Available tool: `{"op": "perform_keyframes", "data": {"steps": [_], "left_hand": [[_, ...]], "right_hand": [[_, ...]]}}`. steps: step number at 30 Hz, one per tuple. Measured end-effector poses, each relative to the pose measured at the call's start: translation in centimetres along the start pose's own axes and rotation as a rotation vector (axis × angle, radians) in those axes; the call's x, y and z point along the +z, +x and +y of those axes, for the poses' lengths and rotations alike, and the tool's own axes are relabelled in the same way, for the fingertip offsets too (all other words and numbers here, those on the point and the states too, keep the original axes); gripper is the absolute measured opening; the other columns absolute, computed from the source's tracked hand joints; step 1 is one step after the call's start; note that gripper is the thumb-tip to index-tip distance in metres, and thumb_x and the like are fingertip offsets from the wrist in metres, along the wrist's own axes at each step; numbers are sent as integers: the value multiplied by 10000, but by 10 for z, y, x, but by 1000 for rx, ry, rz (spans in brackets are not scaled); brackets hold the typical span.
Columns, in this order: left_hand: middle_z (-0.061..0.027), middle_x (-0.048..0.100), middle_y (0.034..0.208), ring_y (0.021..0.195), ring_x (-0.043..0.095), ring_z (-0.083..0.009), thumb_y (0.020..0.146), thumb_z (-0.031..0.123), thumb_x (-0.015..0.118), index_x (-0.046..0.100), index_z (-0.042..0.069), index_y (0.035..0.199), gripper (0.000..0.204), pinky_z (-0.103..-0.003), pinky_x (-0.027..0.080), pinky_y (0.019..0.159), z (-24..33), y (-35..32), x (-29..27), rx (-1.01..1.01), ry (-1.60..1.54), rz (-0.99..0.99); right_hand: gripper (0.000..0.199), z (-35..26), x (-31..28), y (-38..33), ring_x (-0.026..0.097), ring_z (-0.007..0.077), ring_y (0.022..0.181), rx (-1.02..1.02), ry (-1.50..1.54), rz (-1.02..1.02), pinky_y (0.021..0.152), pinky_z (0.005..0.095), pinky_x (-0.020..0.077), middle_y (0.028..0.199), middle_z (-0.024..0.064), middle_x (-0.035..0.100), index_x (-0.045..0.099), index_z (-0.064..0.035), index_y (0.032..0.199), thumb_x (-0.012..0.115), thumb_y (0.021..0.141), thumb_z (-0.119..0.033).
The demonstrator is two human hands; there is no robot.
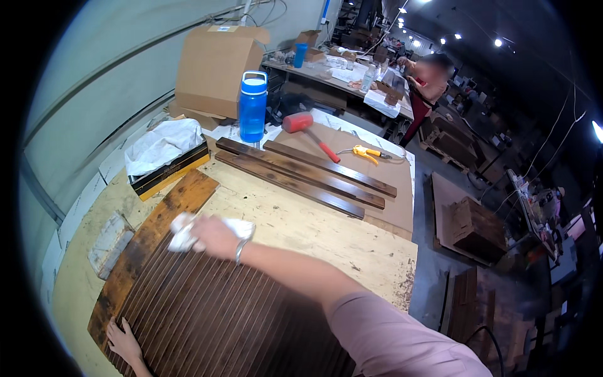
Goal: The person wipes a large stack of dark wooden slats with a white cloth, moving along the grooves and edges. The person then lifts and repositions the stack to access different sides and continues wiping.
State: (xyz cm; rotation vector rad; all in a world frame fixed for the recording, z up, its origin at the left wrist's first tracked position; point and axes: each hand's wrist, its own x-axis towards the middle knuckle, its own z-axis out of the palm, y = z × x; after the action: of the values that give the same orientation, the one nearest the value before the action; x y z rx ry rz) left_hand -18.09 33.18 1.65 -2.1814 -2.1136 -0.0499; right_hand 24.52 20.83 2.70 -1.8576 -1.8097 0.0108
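A dark brown slatted wood panel [207,308] with narrow grooves lies on the pale workbench, bordered on its left by a mottled brown board [151,235]. My right hand [215,236], wearing a metal bracelet, is closed on a white cloth [182,242] at the panel's far end; hand and cloth are slightly smeared by motion. Part of the cloth spreads out past my wrist. Lower left, my left hand [124,340] lies flat with fingers apart, where the brown board meets the slats. The panel's near part runs out of view beneath my right arm.
Three dark wood strips [301,182] lie beyond the panel. Behind them are a red mallet [298,122], a yellow air blow gun [367,153] and a blue bottle [252,110]. A paper-lined box [166,157] and a whitish block [110,246] sit left. A person [430,85] stands farther back.
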Motion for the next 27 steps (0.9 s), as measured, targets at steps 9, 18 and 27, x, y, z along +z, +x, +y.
{"op": "perform_keyframes", "data": {"steps": [9,18,27], "left_hand": [[-200,670,1284,1199,630,-355,1037,404,546,638,23,1322,485,-442,459,1036,-16,16,18,94,-397,206],[-188,601,1403,1311,563,-362,874,132,706,628,52,1346,486,-473,406,1140,145,-81,-33,760,-405,261],[-214,723,1163,1002,732,-315,958,66,602,710,0,1204,276,-394,599,861,-50,-69,-27,-52,-723,167]], "right_hand": [[488,-69,-1,39,575,330,1259,-149,540,-22,1079,459,420,1367,210,617,595,-23,1351,632,958,-309],[789,-58,35,39,211,292,1558,7,-190,-302,1261,495,176,1670,133,277,309,-46,1582,506,982,-519],[768,-62,38,39,222,263,1554,1,-228,-261,1258,495,190,1653,110,314,325,-54,1577,494,998,-528]]}}
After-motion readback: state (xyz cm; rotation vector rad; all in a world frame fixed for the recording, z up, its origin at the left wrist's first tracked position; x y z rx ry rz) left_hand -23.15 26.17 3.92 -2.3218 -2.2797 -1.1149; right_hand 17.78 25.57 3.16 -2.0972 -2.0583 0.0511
